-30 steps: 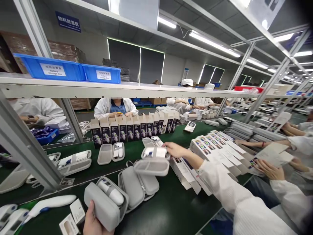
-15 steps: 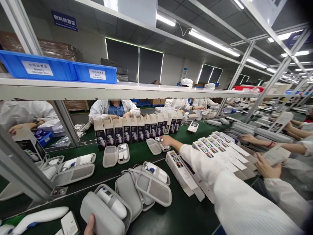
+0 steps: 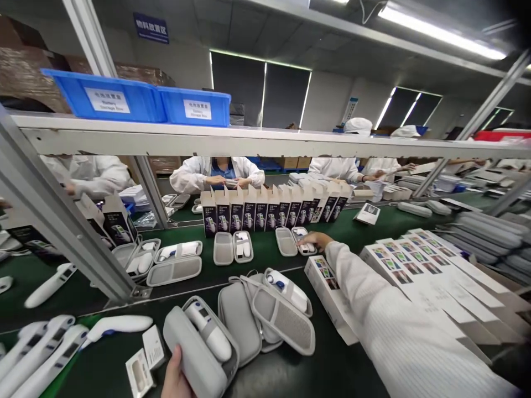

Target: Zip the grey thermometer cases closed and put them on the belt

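At the bottom, my left hand grips an open grey zip case, thumb on its lid. A white thermometer with a dark display lies strapped inside. My right hand reaches across to a small open grey case and has its fingers on the half with white parts. The fingertips are small and partly hidden. Between my hands lie a closed grey case and an open one, overlapping. Beside my right forearm stands a long white carton.
Several black-and-white boxes stand in a row beyond the cases. Flat printed cartons spread at right. Loose thermometers and small white boxes lie at left. A metal post and shelf frame the bench. Co-workers sit opposite.
The view has turned right, so everything sits differently in frame. My left hand still grips the same case. My right hand stays at the small open case, fingers now stretched further over it.
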Tool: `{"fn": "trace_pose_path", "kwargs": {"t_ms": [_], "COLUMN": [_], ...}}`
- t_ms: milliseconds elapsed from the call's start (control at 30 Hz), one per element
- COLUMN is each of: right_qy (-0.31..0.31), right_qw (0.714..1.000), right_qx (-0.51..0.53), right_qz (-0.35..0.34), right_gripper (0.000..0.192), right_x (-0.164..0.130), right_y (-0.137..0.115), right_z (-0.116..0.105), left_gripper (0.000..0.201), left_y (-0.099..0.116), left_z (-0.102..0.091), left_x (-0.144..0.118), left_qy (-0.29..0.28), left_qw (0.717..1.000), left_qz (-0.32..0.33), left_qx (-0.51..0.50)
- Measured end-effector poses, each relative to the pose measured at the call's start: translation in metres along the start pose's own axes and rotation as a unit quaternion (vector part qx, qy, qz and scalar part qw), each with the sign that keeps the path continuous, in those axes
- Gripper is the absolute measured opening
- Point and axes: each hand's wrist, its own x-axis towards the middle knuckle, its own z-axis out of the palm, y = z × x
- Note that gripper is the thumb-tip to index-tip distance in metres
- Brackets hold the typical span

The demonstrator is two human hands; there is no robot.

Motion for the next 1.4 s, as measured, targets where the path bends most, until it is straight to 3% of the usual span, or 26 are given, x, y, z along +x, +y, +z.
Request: {"fn": "trace_pose_path", "kwargs": {"t_ms": [67,167,333,433,500,600,700,800,900,967,1000,1067,1133,1200,1300,1400], "right_qy": [0.009,0.038,0.055,0.022,-0.051,-0.213,-0.275,-0.229,-0.086,0.016,0.023,-0.063,-0.103,-0.149,-0.231,-0.261], "right_qw": [0.999,0.999,0.993,0.984,0.967,0.923,0.915,0.921,0.929,0.914,0.895,0.855,0.846,0.829,0.778,0.736], "right_qx": [-0.021,-0.037,-0.025,0.01,0.076,0.143,0.046,-0.103,-0.124,-0.047,0.001,0.088,0.197,0.303,0.42,0.492], "right_qz": [0.024,0.006,-0.098,-0.178,-0.238,-0.288,-0.293,-0.297,-0.338,-0.403,-0.446,-0.507,-0.486,-0.447,-0.407,-0.385], "right_gripper": [0.05,0.035,0.085,0.084,0.078,0.076,0.08,0.082,0.079,0.069,0.063,0.048,0.03,0.024,0.033,0.039], "right_x": [0.001,-0.002,-0.037,-0.081,-0.115,-0.153,-0.165,-0.167,-0.193,-0.23,-0.251,-0.29,-0.314,-0.32,-0.311,-0.303], "right_y": [-0.001,-0.013,-0.039,-0.046,-0.043,-0.029,-0.009,0.005,0.008,0.004,0.001,-0.006,-0.014,-0.019,-0.021,-0.017], "right_z": [-0.002,-0.013,-0.036,-0.045,-0.043,-0.022,0.013,0.039,0.044,0.047,0.05,0.064,0.083,0.104,0.128,0.146], "left_gripper": [0.054,0.048,0.034,0.037,0.039,0.037,0.034,0.039,0.04,0.038,0.038,0.04,0.044,0.045,0.049,0.056], "left_y": [-0.002,-0.001,0.002,0.004,0.006,0.008,0.009,0.01,0.01,0.007,0.004,-0.003,-0.01,-0.016,-0.02,-0.022], "left_z": [-0.001,-0.001,0.005,0.008,0.009,0.015,0.027,0.046,0.07,0.087,0.096,0.112,0.124,0.131,0.132,0.128], "left_x": [0.003,0.003,-0.003,-0.004,-0.003,-0.003,-0.007,-0.017,-0.033,-0.046,-0.052,-0.063,-0.072,-0.077,-0.08,-0.081], "left_qy": [0.008,0.007,-0.003,-0.076,-0.101,-0.082,-0.084,-0.111,-0.099,-0.098,-0.1,-0.112,-0.126,-0.132,-0.149,-0.173], "left_qw": [1.0,1.0,0.999,0.995,0.992,0.991,0.989,0.987,0.987,0.985,0.985,0.984,0.982,0.98,0.981,0.981], "left_qz": [0.009,0.022,0.039,0.023,-0.001,-0.013,0.009,0.044,0.089,0.108,0.113,0.116,0.124,0.135,0.115,0.086], "left_qx": [0.006,0.006,-0.028,-0.056,-0.074,-0.106,-0.12,-0.105,-0.095,-0.09,-0.086,-0.075,-0.068,-0.068,-0.047,-0.011]}}
